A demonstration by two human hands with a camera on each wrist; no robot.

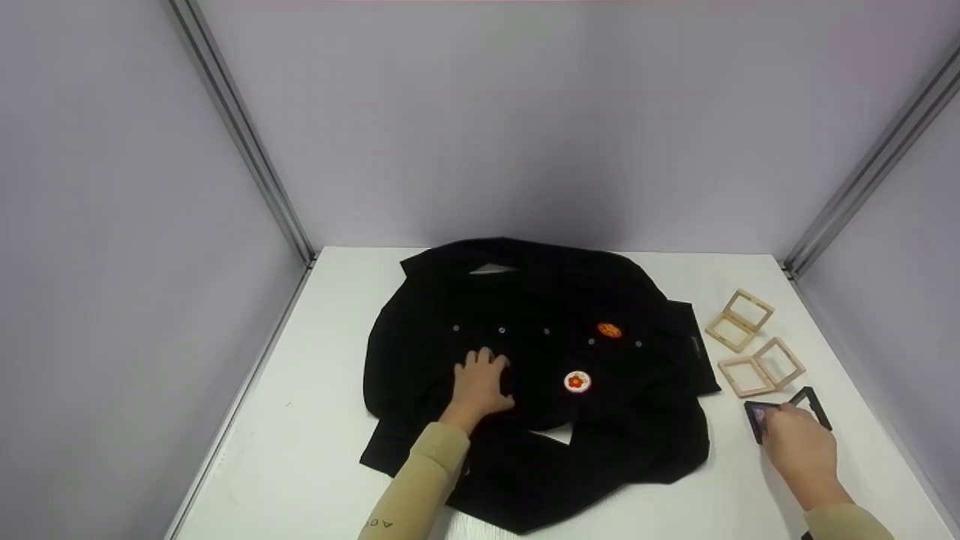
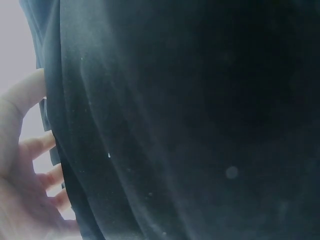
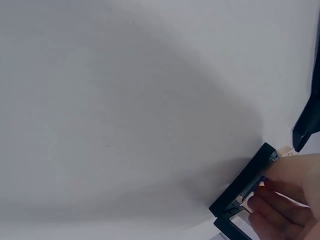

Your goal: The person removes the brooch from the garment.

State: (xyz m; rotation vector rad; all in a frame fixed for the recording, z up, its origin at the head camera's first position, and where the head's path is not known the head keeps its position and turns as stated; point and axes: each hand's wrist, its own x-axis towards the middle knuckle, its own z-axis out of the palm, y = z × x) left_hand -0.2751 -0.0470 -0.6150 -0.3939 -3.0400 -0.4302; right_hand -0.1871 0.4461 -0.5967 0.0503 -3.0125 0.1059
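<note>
A black garment with buttons, perhaps a shirt or jacket, lies spread on the white table. My left hand rests on it with fingers spread; in the left wrist view dark cloth hides the fingertips. A round white patch with a red flower and an orange-red oval patch lie on the garment, right of that hand. At the right, my right hand reaches into an opened black hinged case. Its thumb and curled fingers pinch at a purple-blue piece inside, mostly hidden by the hand.
Two opened wooden hinged cases, a yellowish one and a paler one, stand beyond the black case. White table surface shows left of the garment. Pale walls enclose the back and both sides.
</note>
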